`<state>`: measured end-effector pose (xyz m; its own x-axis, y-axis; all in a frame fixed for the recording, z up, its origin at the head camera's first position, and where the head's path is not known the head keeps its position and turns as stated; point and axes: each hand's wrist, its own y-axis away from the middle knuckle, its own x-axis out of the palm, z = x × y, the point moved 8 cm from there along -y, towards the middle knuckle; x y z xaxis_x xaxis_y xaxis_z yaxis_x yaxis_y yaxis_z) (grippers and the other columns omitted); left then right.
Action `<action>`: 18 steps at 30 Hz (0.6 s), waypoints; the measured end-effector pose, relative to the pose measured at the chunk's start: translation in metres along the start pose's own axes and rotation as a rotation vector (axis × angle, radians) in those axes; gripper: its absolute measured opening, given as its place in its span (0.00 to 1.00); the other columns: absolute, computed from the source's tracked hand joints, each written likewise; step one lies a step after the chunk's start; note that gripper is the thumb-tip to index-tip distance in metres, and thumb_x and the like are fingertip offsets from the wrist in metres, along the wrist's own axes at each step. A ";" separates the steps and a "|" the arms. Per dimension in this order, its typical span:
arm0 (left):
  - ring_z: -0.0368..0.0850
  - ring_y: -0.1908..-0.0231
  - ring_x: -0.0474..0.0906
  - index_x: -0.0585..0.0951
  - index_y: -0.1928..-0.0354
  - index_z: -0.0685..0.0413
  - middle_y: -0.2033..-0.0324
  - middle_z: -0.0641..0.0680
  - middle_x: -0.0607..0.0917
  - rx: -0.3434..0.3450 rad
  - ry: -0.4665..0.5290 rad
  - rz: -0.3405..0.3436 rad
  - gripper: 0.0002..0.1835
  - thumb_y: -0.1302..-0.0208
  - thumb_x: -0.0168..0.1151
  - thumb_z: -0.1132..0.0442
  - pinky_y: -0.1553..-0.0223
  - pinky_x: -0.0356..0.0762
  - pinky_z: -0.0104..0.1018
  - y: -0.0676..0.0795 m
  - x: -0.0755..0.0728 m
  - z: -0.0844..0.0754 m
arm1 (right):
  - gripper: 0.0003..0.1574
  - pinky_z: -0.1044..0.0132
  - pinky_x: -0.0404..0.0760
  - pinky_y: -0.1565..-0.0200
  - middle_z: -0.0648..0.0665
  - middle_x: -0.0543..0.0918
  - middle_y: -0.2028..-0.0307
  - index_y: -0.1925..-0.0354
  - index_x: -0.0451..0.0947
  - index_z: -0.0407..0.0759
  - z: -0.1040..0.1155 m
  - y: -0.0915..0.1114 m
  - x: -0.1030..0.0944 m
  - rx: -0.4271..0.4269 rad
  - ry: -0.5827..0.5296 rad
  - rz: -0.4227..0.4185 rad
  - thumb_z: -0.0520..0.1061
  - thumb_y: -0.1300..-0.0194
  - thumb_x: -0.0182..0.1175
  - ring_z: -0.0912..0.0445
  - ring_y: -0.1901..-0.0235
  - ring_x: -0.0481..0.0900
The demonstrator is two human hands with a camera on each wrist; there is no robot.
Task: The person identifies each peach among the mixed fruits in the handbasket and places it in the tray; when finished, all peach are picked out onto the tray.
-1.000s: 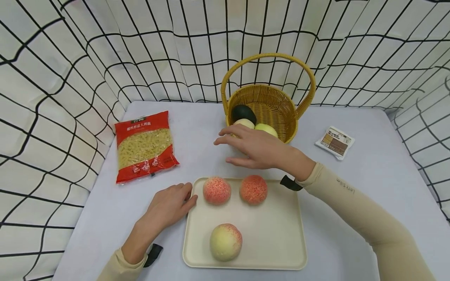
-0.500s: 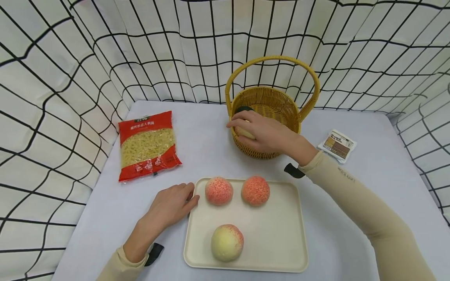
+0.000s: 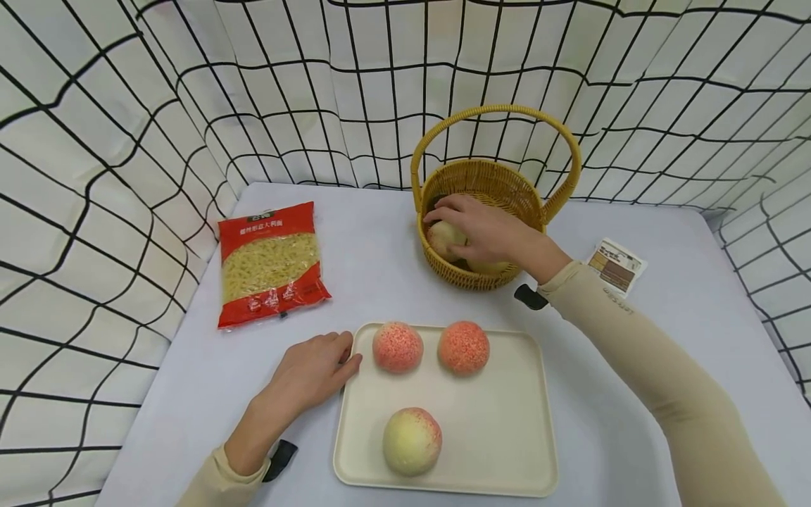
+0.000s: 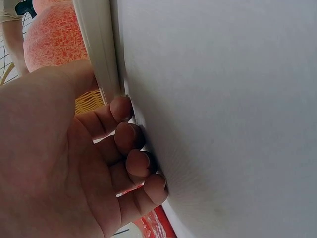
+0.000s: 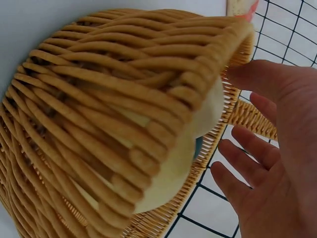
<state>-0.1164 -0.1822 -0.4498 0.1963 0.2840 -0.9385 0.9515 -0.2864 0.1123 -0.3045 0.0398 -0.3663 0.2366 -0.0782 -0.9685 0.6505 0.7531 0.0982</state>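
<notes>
My right hand is over the left part of a yellow wicker basket, fingers spread above a pale peach with a speckled red side. The right wrist view shows the thumb inside the rim close to the peach and the other fingers apart; contact is unclear. Another pale yellow fruit lies beside it, and a dark green one is mostly hidden. My left hand rests at the left edge of a cream tray, thumb at the rim, fingertips on the table.
On the tray are two red peaches and one yellow-red peach. A red bag of spiral pasta lies on the left. A small white-brown packet lies right of the basket. A black grid-lined white cloth surrounds the table.
My right hand has moved from in front of the basket to over its opening, above the peach. The left hand has stayed at the tray. The head view has shifted slightly.
</notes>
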 end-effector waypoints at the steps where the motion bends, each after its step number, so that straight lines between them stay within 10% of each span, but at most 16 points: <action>1: 0.40 0.76 0.65 0.72 0.70 0.46 0.79 0.46 0.70 0.000 0.002 0.001 0.15 0.27 0.64 0.53 0.75 0.60 0.34 0.000 0.000 0.000 | 0.36 0.43 0.76 0.31 0.40 0.66 0.23 0.24 0.68 0.54 -0.001 -0.001 0.002 0.003 -0.001 0.008 0.47 0.26 0.64 0.43 0.24 0.66; 18: 0.40 0.77 0.65 0.71 0.71 0.45 0.80 0.46 0.69 -0.012 0.024 0.010 0.16 0.27 0.65 0.53 0.75 0.59 0.33 -0.001 0.000 0.001 | 0.42 0.44 0.78 0.33 0.44 0.67 0.24 0.23 0.67 0.58 -0.014 -0.009 0.025 0.058 -0.021 0.086 0.48 0.30 0.70 0.43 0.26 0.69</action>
<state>-0.1170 -0.1828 -0.4505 0.2115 0.3034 -0.9291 0.9522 -0.2784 0.1259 -0.3142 0.0398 -0.3950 0.3081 -0.0291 -0.9509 0.6677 0.7186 0.1943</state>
